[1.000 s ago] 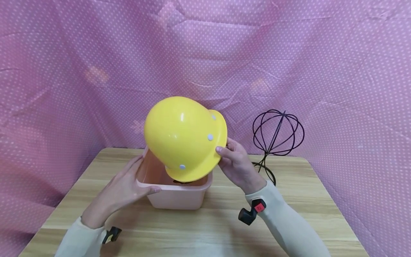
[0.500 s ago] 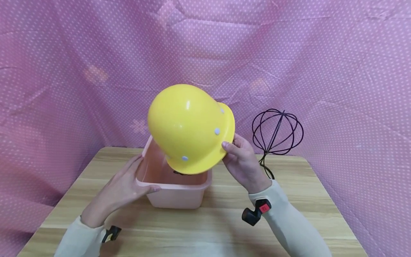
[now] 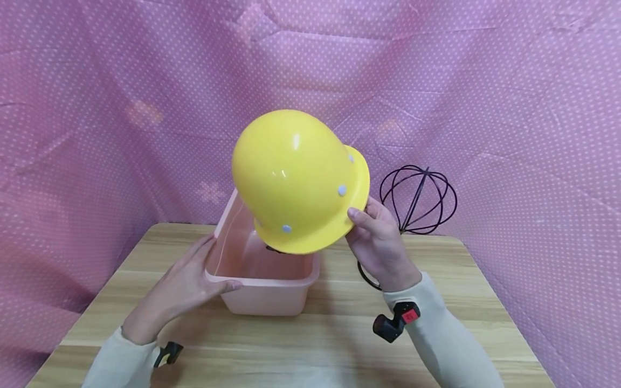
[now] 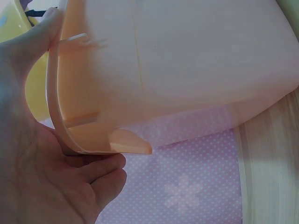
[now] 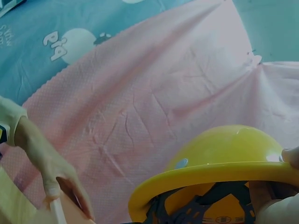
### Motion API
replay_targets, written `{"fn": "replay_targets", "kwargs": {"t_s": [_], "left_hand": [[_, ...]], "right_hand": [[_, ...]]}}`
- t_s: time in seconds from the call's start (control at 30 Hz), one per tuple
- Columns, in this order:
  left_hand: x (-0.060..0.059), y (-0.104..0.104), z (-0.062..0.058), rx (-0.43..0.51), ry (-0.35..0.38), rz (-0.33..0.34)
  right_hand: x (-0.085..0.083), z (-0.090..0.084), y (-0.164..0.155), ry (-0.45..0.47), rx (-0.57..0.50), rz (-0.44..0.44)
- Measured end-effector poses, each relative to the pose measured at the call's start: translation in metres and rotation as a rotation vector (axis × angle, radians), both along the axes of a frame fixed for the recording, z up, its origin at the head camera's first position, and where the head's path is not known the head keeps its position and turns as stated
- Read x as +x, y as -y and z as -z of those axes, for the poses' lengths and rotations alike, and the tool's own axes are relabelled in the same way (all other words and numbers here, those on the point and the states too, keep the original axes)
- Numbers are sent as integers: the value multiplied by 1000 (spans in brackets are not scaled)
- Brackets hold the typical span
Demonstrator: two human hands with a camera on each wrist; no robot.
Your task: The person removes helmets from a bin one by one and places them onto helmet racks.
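Observation:
A yellow hard hat [image 3: 291, 172] with pale round studs hangs tilted above a pink plastic bin [image 3: 267, 299]. My right hand [image 3: 380, 245] pinches the hat's brim, thumb on the outer side. Dark straps [image 5: 201, 207] show inside the hat in the right wrist view. My left hand [image 3: 181, 288] grips the bin's rim at its left front corner. In the left wrist view, the fingers [image 4: 110, 182] bend around the rim [image 4: 53, 93]. The hat hides the bin's back right part.
A black wire stand [image 3: 415, 199] with a balloon-shaped top stands on the right, partly hidden by my right hand. The wooden table [image 3: 310, 350] reaches back to a pink dotted cloth [image 3: 310, 64], which also hangs at both sides.
My right hand has raised the hard hat and moved it to the right, uncovering more of the bin's inside. My left hand and the bin have stayed in place.

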State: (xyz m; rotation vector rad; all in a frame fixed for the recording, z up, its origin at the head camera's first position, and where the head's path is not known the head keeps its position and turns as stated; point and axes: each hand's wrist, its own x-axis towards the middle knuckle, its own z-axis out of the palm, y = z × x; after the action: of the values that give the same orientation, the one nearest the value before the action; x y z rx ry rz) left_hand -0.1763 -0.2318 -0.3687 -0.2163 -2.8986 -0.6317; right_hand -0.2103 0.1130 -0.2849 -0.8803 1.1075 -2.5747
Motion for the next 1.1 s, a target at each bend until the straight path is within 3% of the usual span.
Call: {"fn": "replay_targets", "kwargs": {"t_s": [0.57,0.77,1.1], "left_hand": [[0,4,3,-7,-7,19],[1,5,3,4,-7,16],[0,6,4,2,-23,20]], "right_hand": [[14,-16,-9,-42,-46,14],[14,-20,-16,-93,-89,-9],[11,-23,-28,-141,-120,45]]}}
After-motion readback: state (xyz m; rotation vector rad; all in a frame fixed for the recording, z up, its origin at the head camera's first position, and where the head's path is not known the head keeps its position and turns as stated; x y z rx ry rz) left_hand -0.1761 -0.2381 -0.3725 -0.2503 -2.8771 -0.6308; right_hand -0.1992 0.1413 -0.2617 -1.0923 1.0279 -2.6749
